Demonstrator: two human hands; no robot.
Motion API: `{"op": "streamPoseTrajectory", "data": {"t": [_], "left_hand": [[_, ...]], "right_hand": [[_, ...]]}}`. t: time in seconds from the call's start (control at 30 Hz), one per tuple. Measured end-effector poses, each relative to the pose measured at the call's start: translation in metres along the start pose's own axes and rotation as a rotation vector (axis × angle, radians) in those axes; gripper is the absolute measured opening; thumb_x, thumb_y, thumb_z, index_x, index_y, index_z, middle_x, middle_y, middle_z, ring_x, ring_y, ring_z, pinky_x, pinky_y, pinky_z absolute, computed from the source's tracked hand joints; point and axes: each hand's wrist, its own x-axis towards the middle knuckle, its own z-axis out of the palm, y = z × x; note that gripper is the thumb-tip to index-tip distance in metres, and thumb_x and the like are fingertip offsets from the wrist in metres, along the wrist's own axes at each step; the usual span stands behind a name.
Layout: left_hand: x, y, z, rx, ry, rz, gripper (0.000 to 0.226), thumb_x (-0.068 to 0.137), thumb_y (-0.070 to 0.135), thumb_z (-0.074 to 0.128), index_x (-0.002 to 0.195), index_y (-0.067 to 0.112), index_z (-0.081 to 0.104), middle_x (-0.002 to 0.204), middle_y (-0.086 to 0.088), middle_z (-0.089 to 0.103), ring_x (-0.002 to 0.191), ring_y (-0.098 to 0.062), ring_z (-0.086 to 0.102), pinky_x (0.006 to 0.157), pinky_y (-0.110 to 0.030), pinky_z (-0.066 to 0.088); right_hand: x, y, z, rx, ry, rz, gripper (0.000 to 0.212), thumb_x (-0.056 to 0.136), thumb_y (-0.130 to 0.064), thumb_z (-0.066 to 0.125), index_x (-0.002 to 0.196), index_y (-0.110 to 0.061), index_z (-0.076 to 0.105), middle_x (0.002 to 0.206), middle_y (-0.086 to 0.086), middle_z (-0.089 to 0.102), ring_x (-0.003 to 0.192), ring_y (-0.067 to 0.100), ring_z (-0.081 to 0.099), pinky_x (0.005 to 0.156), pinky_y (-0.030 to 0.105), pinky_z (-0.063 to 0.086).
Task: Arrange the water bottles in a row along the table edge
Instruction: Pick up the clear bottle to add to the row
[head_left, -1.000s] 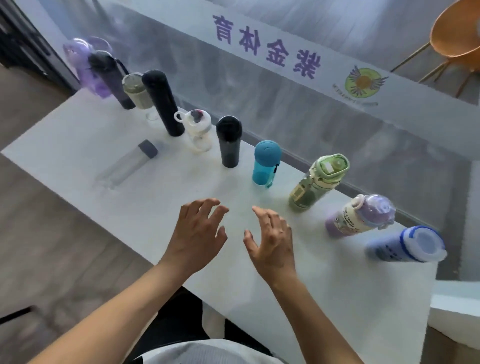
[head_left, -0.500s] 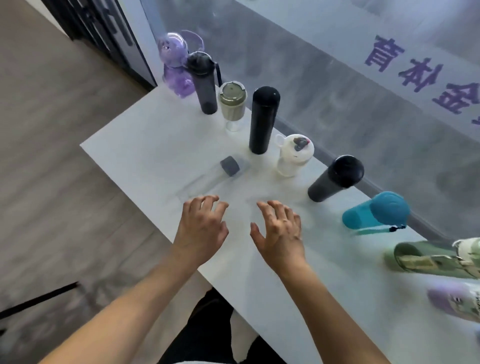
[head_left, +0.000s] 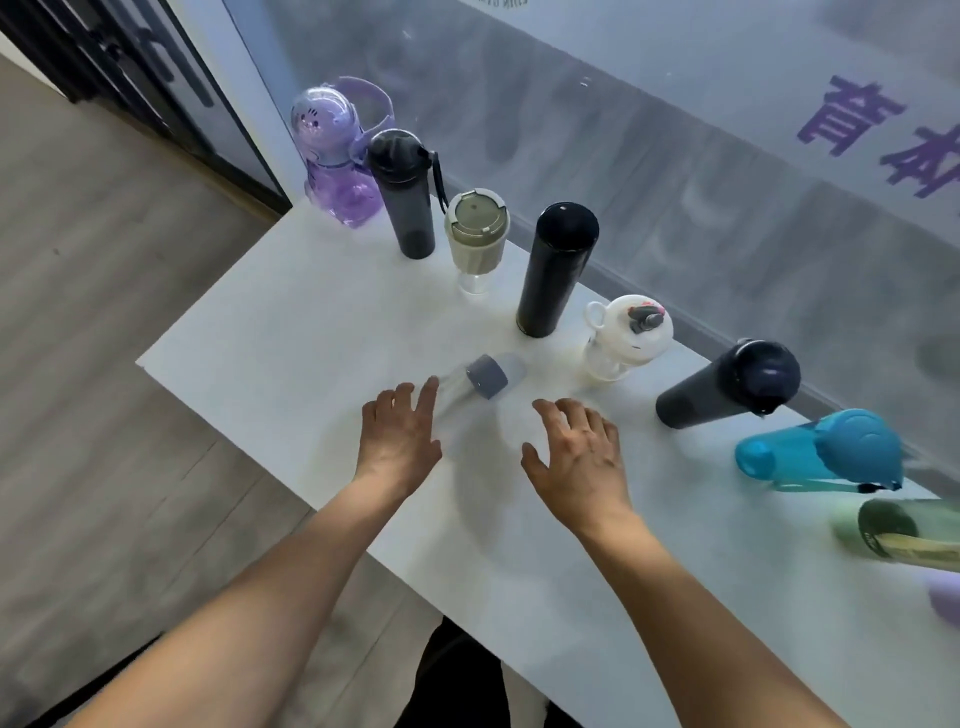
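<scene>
Several water bottles stand in a row along the far edge of the white table (head_left: 291, 332): a purple bottle (head_left: 332, 156), a smoky dark bottle (head_left: 405, 197), an olive-lidded cup (head_left: 475, 234), a tall black flask (head_left: 558, 270), a white bottle (head_left: 623, 338), a dark navy bottle (head_left: 727, 384), a teal bottle (head_left: 821, 452) and a green bottle (head_left: 904, 530). A clear bottle with a grey cap (head_left: 480, 376) lies on its side in front of the row. My left hand (head_left: 400, 436) hovers open, fingertips at the clear bottle's body. My right hand (head_left: 576, 452) is open just right of it.
A frosted glass wall with purple lettering (head_left: 883, 130) runs behind the bottles. The table's left edge drops to a wood floor (head_left: 104, 364). A dark door frame (head_left: 130, 78) stands at the far left. A purple object (head_left: 948, 597) shows at the right border.
My view has swung left and closer to the table. Both hands have moved forward toward the lying clear bottle, the left now reaching its body.
</scene>
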Motion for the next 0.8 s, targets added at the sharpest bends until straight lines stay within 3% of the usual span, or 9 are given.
{"op": "streamPoseTrajectory", "data": {"t": [0.07, 0.2, 0.37, 0.47, 0.6, 0.7, 0.8], "left_hand": [[0.004, -0.001, -0.001, -0.041, -0.066, -0.008, 0.077, 0.086, 0.034, 0.060, 0.151, 0.016, 0.022, 0.129, -0.011, 0.051, 0.107, -0.033, 0.053, 0.090, -0.040, 0.043], [-0.008, 0.008, -0.014, -0.161, -0.058, 0.042, 0.067, 0.085, 0.031, 0.065, 0.142, 0.015, 0.035, 0.123, -0.010, 0.054, 0.102, -0.033, 0.055, 0.084, -0.042, 0.048], [-0.048, 0.062, -0.045, -0.261, 0.032, 0.263, 0.070, 0.078, 0.031, 0.075, 0.139, 0.021, 0.043, 0.122, -0.002, 0.056, 0.103, -0.030, 0.056, 0.082, -0.040, 0.049], [-0.072, 0.096, -0.053, -0.240, 0.084, 0.441, 0.072, 0.068, 0.030, 0.082, 0.132, 0.019, 0.051, 0.113, -0.001, 0.061, 0.091, -0.030, 0.061, 0.074, -0.038, 0.052], [-0.086, 0.136, -0.054, -0.198, 0.138, 0.603, 0.074, 0.063, 0.029, 0.084, 0.130, 0.019, 0.053, 0.115, -0.001, 0.063, 0.087, -0.028, 0.061, 0.077, -0.037, 0.053], [-0.089, 0.163, -0.055, -0.149, 0.152, 0.661, 0.080, 0.065, 0.034, 0.082, 0.136, 0.023, 0.047, 0.126, -0.002, 0.058, 0.102, -0.029, 0.059, 0.087, -0.039, 0.050], [-0.090, 0.192, -0.056, -0.068, 0.160, 0.726, 0.084, 0.065, 0.038, 0.082, 0.139, 0.024, 0.045, 0.132, -0.006, 0.055, 0.114, -0.030, 0.056, 0.094, -0.042, 0.047]], "right_hand": [[-0.004, 0.006, -0.005, 0.007, -0.009, 0.025, 0.052, 0.091, -0.041, 0.058, 0.140, -0.024, 0.050, 0.138, 0.007, 0.056, 0.128, 0.029, 0.050, 0.109, 0.041, 0.034], [-0.022, 0.020, -0.023, 0.024, -0.028, 0.087, 0.057, 0.095, -0.043, 0.053, 0.147, -0.026, 0.042, 0.142, 0.004, 0.052, 0.129, 0.026, 0.048, 0.110, 0.039, 0.032], [-0.052, 0.038, -0.058, 0.271, 0.016, 0.198, 0.065, 0.093, -0.057, 0.051, 0.151, -0.032, 0.033, 0.144, 0.000, 0.046, 0.130, 0.021, 0.047, 0.112, 0.041, 0.037], [-0.072, 0.052, -0.075, 0.509, 0.140, 0.292, 0.065, 0.090, -0.064, 0.052, 0.146, -0.036, 0.036, 0.138, 0.000, 0.050, 0.119, 0.017, 0.056, 0.103, 0.043, 0.050], [-0.102, 0.080, -0.094, 0.636, 0.189, 0.375, 0.056, 0.089, -0.058, 0.058, 0.138, -0.033, 0.046, 0.117, -0.001, 0.058, 0.103, 0.017, 0.062, 0.096, 0.040, 0.056], [-0.129, 0.101, -0.103, 0.668, 0.297, 0.403, 0.052, 0.087, -0.057, 0.065, 0.130, -0.029, 0.054, 0.107, -0.003, 0.059, 0.096, 0.015, 0.062, 0.088, 0.027, 0.056], [-0.159, 0.122, -0.112, 0.607, 0.417, 0.467, 0.052, 0.082, -0.052, 0.075, 0.123, -0.026, 0.058, 0.109, -0.004, 0.057, 0.096, 0.010, 0.057, 0.080, 0.012, 0.047]]}}
